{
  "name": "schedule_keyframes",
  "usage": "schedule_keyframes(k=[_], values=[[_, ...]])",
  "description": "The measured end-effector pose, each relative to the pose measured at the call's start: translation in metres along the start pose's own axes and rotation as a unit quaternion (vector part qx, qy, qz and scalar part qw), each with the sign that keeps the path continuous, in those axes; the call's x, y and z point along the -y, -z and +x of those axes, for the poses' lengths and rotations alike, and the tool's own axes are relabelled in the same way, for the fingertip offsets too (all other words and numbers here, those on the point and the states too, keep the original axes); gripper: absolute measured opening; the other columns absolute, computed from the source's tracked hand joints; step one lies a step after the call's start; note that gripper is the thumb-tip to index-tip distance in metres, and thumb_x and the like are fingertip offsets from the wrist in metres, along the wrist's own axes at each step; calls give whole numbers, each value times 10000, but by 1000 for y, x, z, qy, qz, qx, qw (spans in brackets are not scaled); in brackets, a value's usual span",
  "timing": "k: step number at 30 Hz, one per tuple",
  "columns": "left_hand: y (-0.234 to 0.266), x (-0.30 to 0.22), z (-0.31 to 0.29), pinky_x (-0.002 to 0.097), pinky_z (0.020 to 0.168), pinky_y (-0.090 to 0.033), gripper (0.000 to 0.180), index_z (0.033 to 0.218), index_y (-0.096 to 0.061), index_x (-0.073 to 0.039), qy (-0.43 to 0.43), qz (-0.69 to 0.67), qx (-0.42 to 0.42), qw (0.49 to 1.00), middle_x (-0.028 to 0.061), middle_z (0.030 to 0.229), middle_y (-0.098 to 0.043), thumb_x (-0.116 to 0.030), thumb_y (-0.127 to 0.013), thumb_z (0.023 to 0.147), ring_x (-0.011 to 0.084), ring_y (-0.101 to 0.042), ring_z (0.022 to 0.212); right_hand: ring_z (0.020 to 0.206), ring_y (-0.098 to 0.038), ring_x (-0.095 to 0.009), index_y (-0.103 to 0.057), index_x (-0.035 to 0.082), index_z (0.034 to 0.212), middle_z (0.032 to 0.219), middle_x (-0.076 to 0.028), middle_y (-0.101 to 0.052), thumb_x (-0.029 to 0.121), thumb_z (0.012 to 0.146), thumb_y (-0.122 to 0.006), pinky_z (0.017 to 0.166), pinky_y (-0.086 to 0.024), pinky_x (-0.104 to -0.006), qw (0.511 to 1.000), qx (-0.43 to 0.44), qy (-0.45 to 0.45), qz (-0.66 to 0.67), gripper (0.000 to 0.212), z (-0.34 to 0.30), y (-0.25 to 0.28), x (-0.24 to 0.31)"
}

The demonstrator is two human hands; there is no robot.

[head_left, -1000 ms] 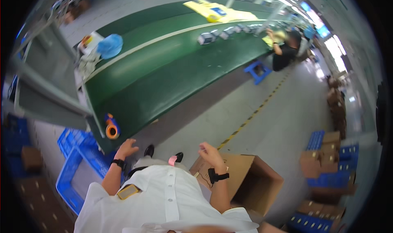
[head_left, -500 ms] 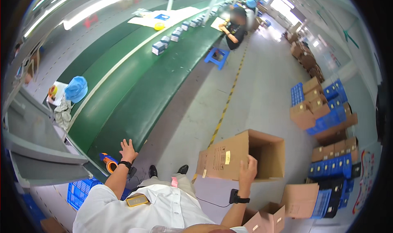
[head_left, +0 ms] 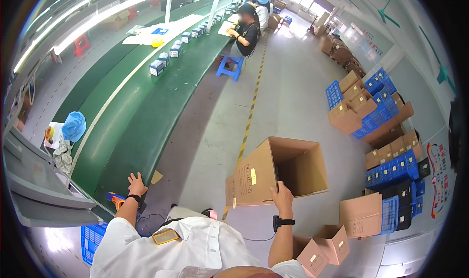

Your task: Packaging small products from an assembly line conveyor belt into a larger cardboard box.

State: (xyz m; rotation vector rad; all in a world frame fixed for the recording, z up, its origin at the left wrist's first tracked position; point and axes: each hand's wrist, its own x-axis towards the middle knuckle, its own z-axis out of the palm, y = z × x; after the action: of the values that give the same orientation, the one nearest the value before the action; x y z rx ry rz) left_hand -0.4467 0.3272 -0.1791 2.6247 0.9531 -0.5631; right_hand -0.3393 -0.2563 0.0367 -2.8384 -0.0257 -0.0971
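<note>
My right hand [head_left: 282,200] grips the near rim of a large cardboard box [head_left: 249,178], its thumb and fingers closed over the edge. The box is tilted on its side, its open mouth turned right and toward me; whether its underside touches the floor I cannot tell. At the near end of the green conveyor belt [head_left: 141,136], my left hand [head_left: 137,184] is open, fingers spread at the belt's edge, holding nothing. Beside that hand is an orange and blue tape dispenser [head_left: 116,200], partly hidden by my forearm.
Small blue-and-white boxes [head_left: 157,68] stand in a row along the belt. A person [head_left: 248,31] sits at it beyond a blue stool [head_left: 230,68]. Open cartons [head_left: 312,258] stand near my right elbow. Cartons and blue crates [head_left: 371,114] are stacked at the right. A blue crate [head_left: 93,241] is below left.
My view has shifted, so the belt and stacks appear further left. The box's mouth faces me more, with my right hand still on its rim. My left hand stays spread at the belt's edge.
</note>
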Motion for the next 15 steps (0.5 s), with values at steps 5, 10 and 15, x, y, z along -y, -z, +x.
schedule_keyframes(k=[5,10,15], values=[[0,-4,1,602,936,-468,1022,1501,-205,-145,0,20,2,1000,225,1550,-116,-213,-811,680,455,-174,1415,851,-642,-410,-546,34,989,876,-230,-666,275,852,-645,718,-504,-500,999,40,-18,6,294,10,-5,2],[5,-7,-6,598,936,-469,1032,1501,-202,-134,9,27,4,1000,237,1546,-123,-203,-819,678,460,-182,1411,812,-645,-414,-540,37,938,833,-227,-664,259,854,-638,684,-505,-502,996,12,-70,-48,257,13,-17,13],[1,-7,-5,589,938,-471,1026,1498,-210,-126,-8,26,-19,999,243,1539,-142,-190,-820,676,469,-197,1402,788,-646,-404,-531,39,907,818,-213,-662,250,853,-639,659,-505,-494,997,-12,-59,-50,243,11,-18,12]])
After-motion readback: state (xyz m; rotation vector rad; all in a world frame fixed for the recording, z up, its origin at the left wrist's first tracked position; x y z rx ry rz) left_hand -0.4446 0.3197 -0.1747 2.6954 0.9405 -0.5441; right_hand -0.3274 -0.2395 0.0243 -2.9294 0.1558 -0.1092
